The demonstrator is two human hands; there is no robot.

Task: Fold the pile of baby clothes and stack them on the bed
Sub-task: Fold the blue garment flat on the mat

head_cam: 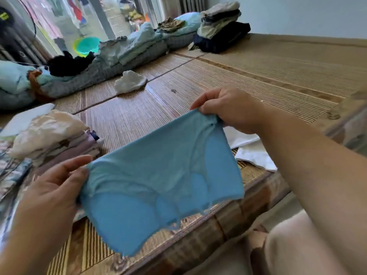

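Note:
A small light-blue garment (158, 171) hangs stretched in the air over the near edge of the bed (248, 80). My left hand (51, 183) pinches its lower-left corner and my right hand (230, 108) pinches its upper-right corner. The fabric hangs flat between them, its frilled hem at the bottom. A stack of folded pale baby clothes (53, 135) sits on the bed to the left, close to my left hand. White cloth (252, 151) lies on the mat under my right forearm.
A crumpled white piece (130, 82) lies mid-bed on the woven mat. Folded blue-grey bedding (123, 54) and a dark garment (69, 64) line the window side. A taller stack of dark and beige clothes (220, 26) stands at the far end.

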